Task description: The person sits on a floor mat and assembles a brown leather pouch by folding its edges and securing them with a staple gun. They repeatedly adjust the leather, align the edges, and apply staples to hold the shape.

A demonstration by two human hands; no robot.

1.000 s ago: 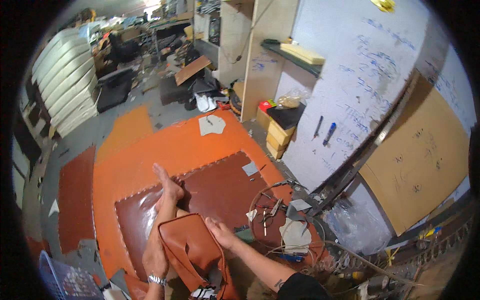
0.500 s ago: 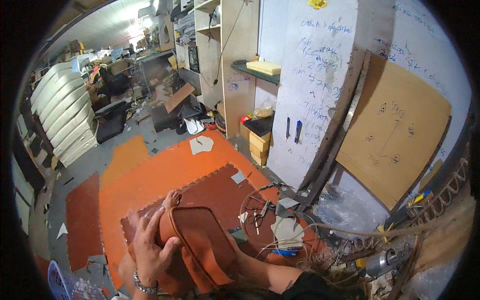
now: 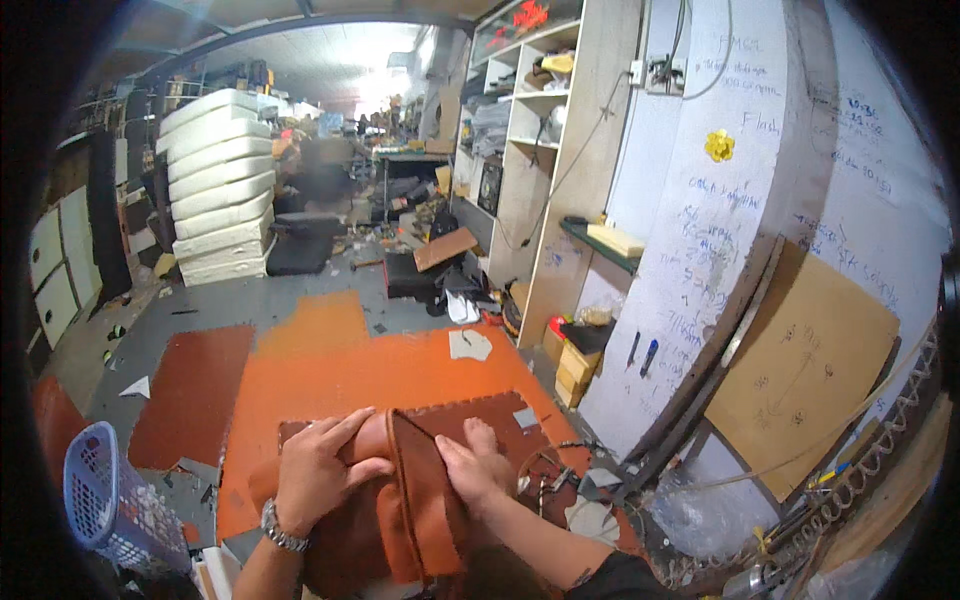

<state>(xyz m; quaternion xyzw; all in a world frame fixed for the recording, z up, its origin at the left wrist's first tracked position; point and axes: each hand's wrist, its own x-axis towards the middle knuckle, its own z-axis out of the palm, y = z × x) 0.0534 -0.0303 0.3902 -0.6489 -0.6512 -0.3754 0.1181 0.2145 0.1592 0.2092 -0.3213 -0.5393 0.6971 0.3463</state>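
Note:
A brown leather cover (image 3: pixel 432 500) with a raised piped seam is bunched up in front of me, near the bottom middle. My left hand (image 3: pixel 322 472), with a metal watch on the wrist, lies over its left side. The fingers point away and the thumb presses the leather near the seam. On the other side my right hand (image 3: pixel 474 470) grips the cover's right edge, thumb against the leather. Its other fingers are mostly hidden. Below the hands the cover folds down, and its lower end runs out of view.
Orange sheet material (image 3: pixel 300 380) and a dark red sheet (image 3: pixel 195 400) cover the floor ahead. To my left stands a blue plastic basket (image 3: pixel 95 490). Cables and tools (image 3: pixel 550 478) lie at the right, by a plastic bag (image 3: pixel 700 515). White padded pieces (image 3: pixel 220 180) are stacked far left.
The view has tilted up. My right hand, hidden behind the leather before, now shows at its right edge. The cover has turned, and my left hand stays on its left side.

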